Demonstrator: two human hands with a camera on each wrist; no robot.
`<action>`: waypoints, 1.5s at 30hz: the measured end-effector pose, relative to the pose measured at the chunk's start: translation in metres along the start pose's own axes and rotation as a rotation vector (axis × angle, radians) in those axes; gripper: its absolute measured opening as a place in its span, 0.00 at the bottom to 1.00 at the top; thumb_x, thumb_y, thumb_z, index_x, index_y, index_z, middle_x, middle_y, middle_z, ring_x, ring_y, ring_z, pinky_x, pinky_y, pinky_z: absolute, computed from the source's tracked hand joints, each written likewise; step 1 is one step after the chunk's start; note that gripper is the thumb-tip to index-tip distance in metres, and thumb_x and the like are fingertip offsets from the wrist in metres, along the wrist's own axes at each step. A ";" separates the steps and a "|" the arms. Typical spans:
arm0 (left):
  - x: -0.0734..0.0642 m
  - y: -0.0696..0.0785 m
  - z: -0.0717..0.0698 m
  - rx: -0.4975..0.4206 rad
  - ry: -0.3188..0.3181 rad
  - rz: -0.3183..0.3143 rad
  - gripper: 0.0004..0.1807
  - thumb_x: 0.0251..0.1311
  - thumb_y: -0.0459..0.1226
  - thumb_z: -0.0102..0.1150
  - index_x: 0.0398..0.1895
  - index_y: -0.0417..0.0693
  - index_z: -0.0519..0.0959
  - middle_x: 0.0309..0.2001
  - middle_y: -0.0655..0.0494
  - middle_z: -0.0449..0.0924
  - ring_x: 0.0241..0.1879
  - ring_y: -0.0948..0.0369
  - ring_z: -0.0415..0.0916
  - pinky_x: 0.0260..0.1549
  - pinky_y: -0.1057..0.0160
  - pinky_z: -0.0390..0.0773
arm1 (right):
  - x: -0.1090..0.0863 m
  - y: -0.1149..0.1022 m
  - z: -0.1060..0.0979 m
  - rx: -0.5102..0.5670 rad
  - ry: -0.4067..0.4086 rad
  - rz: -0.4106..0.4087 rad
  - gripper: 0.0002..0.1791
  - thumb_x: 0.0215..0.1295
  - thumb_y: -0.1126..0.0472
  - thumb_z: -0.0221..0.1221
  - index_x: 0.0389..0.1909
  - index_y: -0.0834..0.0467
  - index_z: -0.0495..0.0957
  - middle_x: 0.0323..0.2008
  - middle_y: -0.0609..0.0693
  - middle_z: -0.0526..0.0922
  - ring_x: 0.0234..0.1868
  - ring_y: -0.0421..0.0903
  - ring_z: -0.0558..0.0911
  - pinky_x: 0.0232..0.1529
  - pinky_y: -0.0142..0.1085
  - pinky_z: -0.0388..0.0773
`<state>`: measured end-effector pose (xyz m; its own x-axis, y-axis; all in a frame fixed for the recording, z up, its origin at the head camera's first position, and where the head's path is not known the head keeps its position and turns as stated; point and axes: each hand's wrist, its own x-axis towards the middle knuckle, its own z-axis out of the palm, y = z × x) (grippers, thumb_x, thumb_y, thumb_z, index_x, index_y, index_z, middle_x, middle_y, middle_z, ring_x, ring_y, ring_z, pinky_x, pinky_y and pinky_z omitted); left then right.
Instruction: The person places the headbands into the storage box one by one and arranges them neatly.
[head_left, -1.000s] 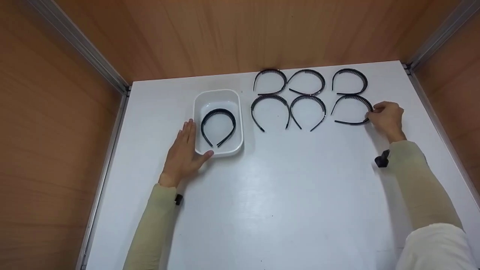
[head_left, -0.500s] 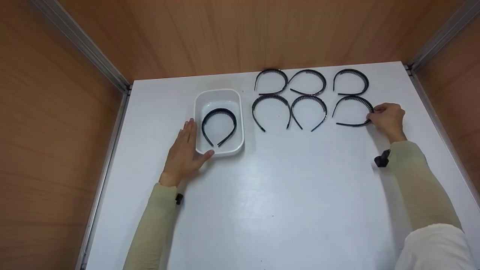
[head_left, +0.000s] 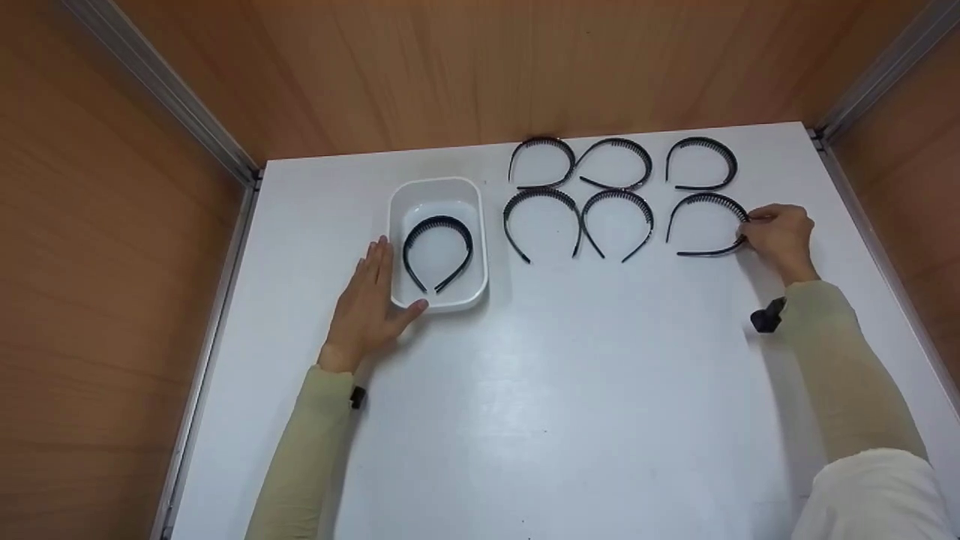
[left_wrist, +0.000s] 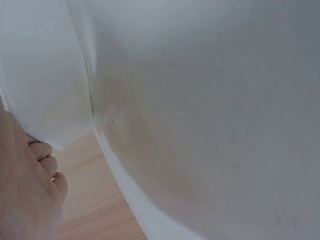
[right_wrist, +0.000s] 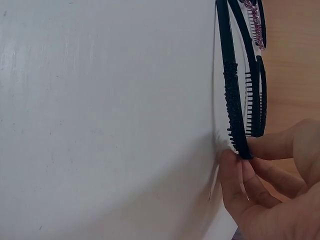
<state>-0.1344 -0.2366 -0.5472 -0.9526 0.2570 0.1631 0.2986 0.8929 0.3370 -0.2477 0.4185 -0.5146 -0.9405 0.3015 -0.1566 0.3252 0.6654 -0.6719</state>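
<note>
My right hand [head_left: 781, 236] pinches the right side of a black toothed headband [head_left: 709, 196] at the front right of the group. In the right wrist view, thumb and fingertips close on the band's edge [right_wrist: 233, 100], which has a rough, dark textured strip. My left hand [head_left: 361, 304] lies along the left side of a white rectangular tub [head_left: 480, 225], fingers straight, thumb at its near rim. Inside the tub lies a black headband [head_left: 438, 222], its doubled ends suggesting more than one band stacked. The left wrist view shows the hand [left_wrist: 32, 175] against the tub's wall.
Several black headbands lie in two rows at the back right: a front-row one [head_left: 541, 193], its neighbour [head_left: 616, 195], and a back-row one [head_left: 703, 142]. A wooden panel [head_left: 450, 67] stands behind the white table [head_left: 562, 420], with more panels on both sides.
The right hand has shifted slightly to the right, and the pinched headband has moved slightly right and nearer, away from the one behind it. The left hand and tub stay in place.
</note>
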 end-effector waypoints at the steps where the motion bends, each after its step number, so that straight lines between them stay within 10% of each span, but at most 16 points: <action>1: 0.000 0.000 0.000 0.001 0.005 0.004 0.62 0.68 0.70 0.56 0.87 0.36 0.45 0.88 0.41 0.42 0.87 0.47 0.40 0.86 0.47 0.48 | 0.000 0.000 -0.001 0.009 -0.007 0.003 0.22 0.70 0.62 0.62 0.60 0.71 0.82 0.34 0.40 0.83 0.26 0.27 0.77 0.28 0.22 0.77; 30: 0.001 -0.001 0.000 0.024 -0.043 -0.033 0.63 0.68 0.74 0.51 0.88 0.40 0.42 0.89 0.46 0.38 0.88 0.50 0.38 0.86 0.52 0.44 | -0.012 -0.042 -0.019 0.251 -0.100 0.055 0.22 0.73 0.62 0.67 0.64 0.65 0.81 0.36 0.37 0.83 0.36 0.32 0.87 0.41 0.25 0.88; 45: -0.001 0.000 -0.002 0.008 -0.018 -0.007 0.62 0.69 0.70 0.55 0.87 0.38 0.43 0.88 0.44 0.40 0.88 0.49 0.38 0.86 0.50 0.45 | -0.019 -0.066 -0.015 0.296 -0.098 -0.053 0.21 0.71 0.66 0.67 0.62 0.69 0.83 0.35 0.35 0.85 0.35 0.32 0.89 0.39 0.25 0.88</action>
<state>-0.1331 -0.2374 -0.5458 -0.9555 0.2576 0.1437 0.2917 0.8974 0.3310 -0.2500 0.3791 -0.4565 -0.9651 0.1949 -0.1747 0.2459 0.4467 -0.8602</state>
